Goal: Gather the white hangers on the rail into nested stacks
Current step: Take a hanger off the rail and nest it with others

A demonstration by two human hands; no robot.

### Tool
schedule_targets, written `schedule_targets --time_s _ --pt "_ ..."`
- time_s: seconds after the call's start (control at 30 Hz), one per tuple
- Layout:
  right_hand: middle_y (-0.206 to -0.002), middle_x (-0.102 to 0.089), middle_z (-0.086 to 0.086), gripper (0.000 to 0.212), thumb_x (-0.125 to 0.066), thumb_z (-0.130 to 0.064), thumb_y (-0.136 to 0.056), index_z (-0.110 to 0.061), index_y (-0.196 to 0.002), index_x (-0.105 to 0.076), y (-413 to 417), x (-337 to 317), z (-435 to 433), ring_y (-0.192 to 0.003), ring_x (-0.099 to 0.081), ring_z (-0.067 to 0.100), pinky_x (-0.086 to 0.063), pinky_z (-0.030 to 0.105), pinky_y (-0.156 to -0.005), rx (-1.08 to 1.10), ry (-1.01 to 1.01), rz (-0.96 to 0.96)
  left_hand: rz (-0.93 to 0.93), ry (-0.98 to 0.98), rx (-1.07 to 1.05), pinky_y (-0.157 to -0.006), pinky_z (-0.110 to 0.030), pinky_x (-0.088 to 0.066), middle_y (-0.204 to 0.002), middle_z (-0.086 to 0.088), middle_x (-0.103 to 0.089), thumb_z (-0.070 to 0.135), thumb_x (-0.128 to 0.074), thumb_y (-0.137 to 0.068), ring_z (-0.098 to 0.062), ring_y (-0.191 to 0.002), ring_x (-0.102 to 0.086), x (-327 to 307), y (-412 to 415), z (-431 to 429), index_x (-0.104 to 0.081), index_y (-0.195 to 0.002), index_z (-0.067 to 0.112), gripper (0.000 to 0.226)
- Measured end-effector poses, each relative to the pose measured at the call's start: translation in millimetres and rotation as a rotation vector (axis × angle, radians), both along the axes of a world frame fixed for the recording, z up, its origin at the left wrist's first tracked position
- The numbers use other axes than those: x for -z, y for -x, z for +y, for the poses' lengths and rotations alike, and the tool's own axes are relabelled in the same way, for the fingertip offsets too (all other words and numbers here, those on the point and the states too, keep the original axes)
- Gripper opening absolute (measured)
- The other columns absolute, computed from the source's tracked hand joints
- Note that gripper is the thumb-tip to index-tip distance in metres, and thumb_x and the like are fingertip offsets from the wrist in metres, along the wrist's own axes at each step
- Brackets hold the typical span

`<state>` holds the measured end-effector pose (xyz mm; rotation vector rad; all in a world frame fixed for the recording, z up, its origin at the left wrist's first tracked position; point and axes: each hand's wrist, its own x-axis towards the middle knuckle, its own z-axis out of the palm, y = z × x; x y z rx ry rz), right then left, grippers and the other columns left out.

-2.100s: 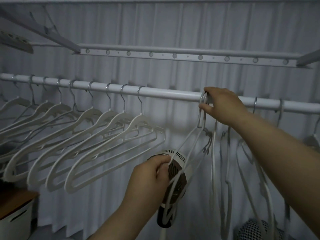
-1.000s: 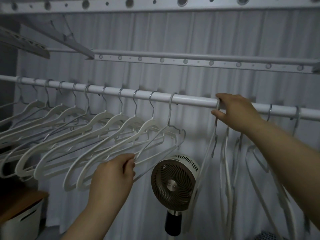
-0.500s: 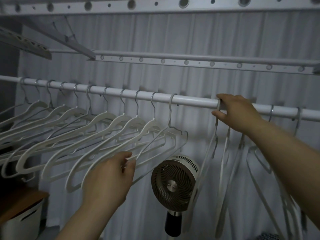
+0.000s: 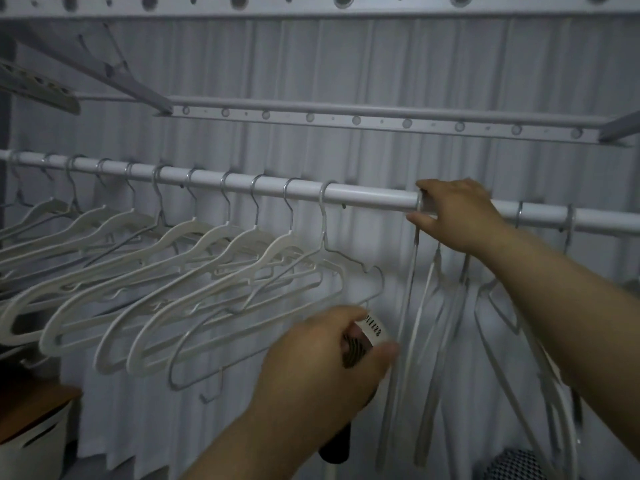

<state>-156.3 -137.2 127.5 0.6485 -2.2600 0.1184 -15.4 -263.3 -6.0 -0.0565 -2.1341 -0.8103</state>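
A white rail (image 4: 363, 195) runs across the view. On its left part hang several white hangers (image 4: 207, 268), fanned out one behind another, with a thin wire hanger (image 4: 323, 220) at the row's right end. My right hand (image 4: 457, 216) is curled over the rail and grips the hook of an edge-on hanger (image 4: 410, 289). More edge-on hangers (image 4: 436, 323) hang under my right wrist. My left hand (image 4: 329, 358) is blurred, low in the gap between the two groups. Its thumb points toward the edge-on hanger and it holds nothing.
A small round fan (image 4: 375, 329) on a dark stem stands behind my left hand. A perforated bar (image 4: 381, 121) crosses above the rail in front of a pleated white curtain. A white box (image 4: 31, 441) with a wooden lid sits bottom left. A mesh object (image 4: 512, 467) shows bottom right.
My left hand let go of the wire hanger it had added to the left row and moved right toward the edge-on hangers. My right hand stayed on the rail.
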Motion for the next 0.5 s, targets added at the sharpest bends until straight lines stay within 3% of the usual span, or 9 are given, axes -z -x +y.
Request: schedule_targets --time_s 0.07,0.2,0.27,0.33,0.4,0.47,0.5 --pt "-0.13 -0.054 0.014 0.053 -0.051 -0.034 -0.091 -0.012 -0.138 -0.037 -1 -1 2 -0.12 -0.045 0.033 -0.027 0.036 -0.104 -0.004 -0.005 -0.017 -0.128 -0.046 0.076 -0.079 -0.02 -0.045 -0.097 0.013 -0.064 0.056 -0.059 -0.073 -0.006 -0.088 -0.06 3 8 8 -0.056 -0.101 0.037 0.033" --pt "-0.128 -0.055 0.013 0.051 -0.052 -0.032 -0.091 -0.011 -0.135 -0.039 0 -1 2 -0.118 -0.047 0.032 -0.034 0.038 -0.098 -0.017 0.001 -0.024 -0.29 -0.059 0.173 -0.074 -0.019 -0.043 -0.085 0.012 -0.062 0.061 -0.056 -0.073 -0.006 -0.081 -0.059 8 22 19 -0.057 -0.116 0.028 0.053" --pt "-0.129 -0.055 0.012 0.052 -0.052 -0.031 -0.091 -0.012 -0.136 -0.038 2 0 2 -0.118 -0.047 0.032 -0.034 0.038 -0.098 -0.02 0.003 -0.023 -0.314 -0.092 0.173 -0.076 -0.018 -0.043 -0.074 0.011 -0.056 0.049 -0.058 -0.079 -0.005 -0.078 -0.056 8 26 21 -0.059 -0.115 0.028 0.042" --pt "-0.129 -0.054 0.012 0.052 -0.053 -0.031 -0.09 -0.012 -0.137 -0.038 2 1 2 -0.119 -0.047 0.032 -0.035 0.039 -0.099 -0.026 0.008 -0.022 -0.302 -0.135 0.166 -0.078 -0.021 -0.047 -0.065 0.008 -0.051 0.036 -0.057 -0.084 -0.007 -0.072 -0.053 9 27 19 -0.062 -0.095 0.034 0.012" --pt "-0.129 -0.055 0.013 0.052 -0.053 -0.031 -0.09 -0.012 -0.137 -0.039 3 1 3 -0.118 -0.047 0.032 -0.036 0.04 -0.099 -0.033 0.016 -0.019 -0.287 -0.155 0.159 -0.078 -0.028 -0.051 -0.062 0.003 -0.05 0.029 -0.056 -0.086 -0.011 -0.065 -0.053 10 28 16 -0.058 -0.073 0.03 0.013" --pt "-0.129 -0.055 0.013 0.052 -0.054 -0.03 -0.09 -0.011 -0.136 -0.039 4 3 3 -0.119 -0.046 0.032 -0.036 0.04 -0.099 -0.043 0.024 -0.018 -0.287 -0.283 0.23 -0.066 -0.023 -0.051 -0.054 0.005 -0.051 0.027 -0.058 -0.086 -0.003 -0.052 -0.053 10 30 14 -0.062 -0.088 0.027 0.005" --pt "-0.129 -0.054 0.013 0.052 -0.053 -0.03 -0.09 -0.011 -0.137 -0.039 5 3 2 -0.119 -0.046 0.032 -0.035 0.04 -0.099 -0.049 0.026 -0.017 -0.291 -0.361 0.281 -0.061 -0.018 -0.049 -0.049 0.007 -0.053 0.026 -0.059 -0.085 0.002 -0.047 -0.053 11 31 12 -0.061 -0.096 0.023 0.012"
